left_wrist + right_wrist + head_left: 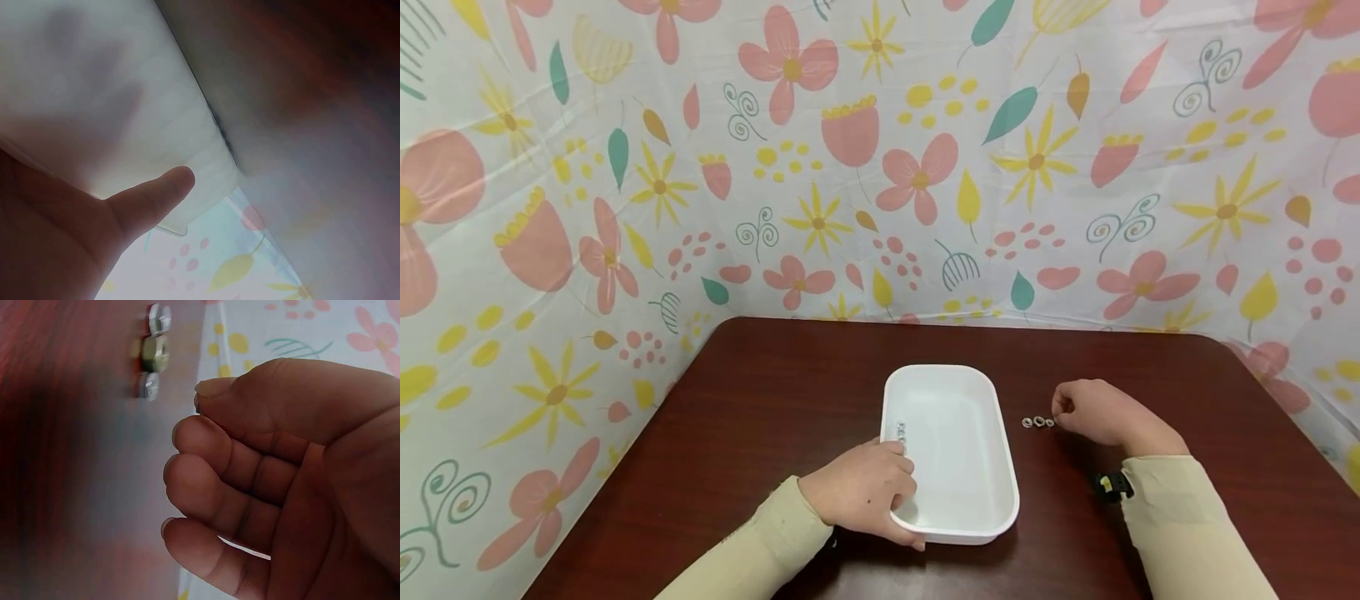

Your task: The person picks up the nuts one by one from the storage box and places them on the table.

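My left hand (868,487) grips the near left side of a white plastic tray (958,467), fingers over the rim and thumb on the outside. In the left wrist view the thumb (153,200) lies along the tray's pale wall (169,125). Several small shiny metal nuts (901,430) sit inside the tray by its left wall, partly hidden by the fingers. To the tray's right, my right hand (1097,412) pinches a small metal piece (198,403), mostly covered by thumb and fingertip. Beside those fingertips a row of three nuts lies on the table, the middle nut (155,353) brass-coloured and hexagonal.
The dark reddish-brown table (790,383) carries the tray near its middle. A white cloth with a flower print (865,167) hangs behind the table and along its left side. A dark band with a small device (1112,485) is at the right wrist.
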Available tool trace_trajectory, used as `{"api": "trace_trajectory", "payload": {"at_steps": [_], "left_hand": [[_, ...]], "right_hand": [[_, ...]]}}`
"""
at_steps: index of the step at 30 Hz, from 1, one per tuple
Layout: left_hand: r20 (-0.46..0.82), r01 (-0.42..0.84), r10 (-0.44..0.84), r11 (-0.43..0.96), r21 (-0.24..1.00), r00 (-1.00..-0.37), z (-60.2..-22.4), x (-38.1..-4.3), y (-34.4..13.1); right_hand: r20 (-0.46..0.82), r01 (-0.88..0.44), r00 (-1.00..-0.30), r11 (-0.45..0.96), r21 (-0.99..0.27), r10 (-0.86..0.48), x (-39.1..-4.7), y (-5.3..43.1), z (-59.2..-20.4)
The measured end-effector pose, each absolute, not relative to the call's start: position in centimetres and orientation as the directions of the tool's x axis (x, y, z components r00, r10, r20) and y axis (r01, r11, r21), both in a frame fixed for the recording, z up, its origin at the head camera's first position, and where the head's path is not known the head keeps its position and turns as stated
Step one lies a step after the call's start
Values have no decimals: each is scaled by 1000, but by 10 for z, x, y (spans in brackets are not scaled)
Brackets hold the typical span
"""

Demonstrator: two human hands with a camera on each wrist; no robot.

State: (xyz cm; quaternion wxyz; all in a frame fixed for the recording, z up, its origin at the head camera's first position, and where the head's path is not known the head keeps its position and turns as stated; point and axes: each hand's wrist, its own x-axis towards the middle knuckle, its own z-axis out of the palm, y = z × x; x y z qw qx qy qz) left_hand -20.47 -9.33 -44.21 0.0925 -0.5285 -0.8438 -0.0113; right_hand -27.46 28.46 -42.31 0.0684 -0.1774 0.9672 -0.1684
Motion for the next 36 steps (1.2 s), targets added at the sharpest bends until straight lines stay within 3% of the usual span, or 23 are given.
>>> {"api": "trace_trajectory", "payload": {"at_steps": [36], "left_hand": [[166, 898, 894, 432, -81, -415, -443, -206, -92]], "right_hand": [[-105, -272, -938, 888, -370, -331, -284, 291, -443]]}}
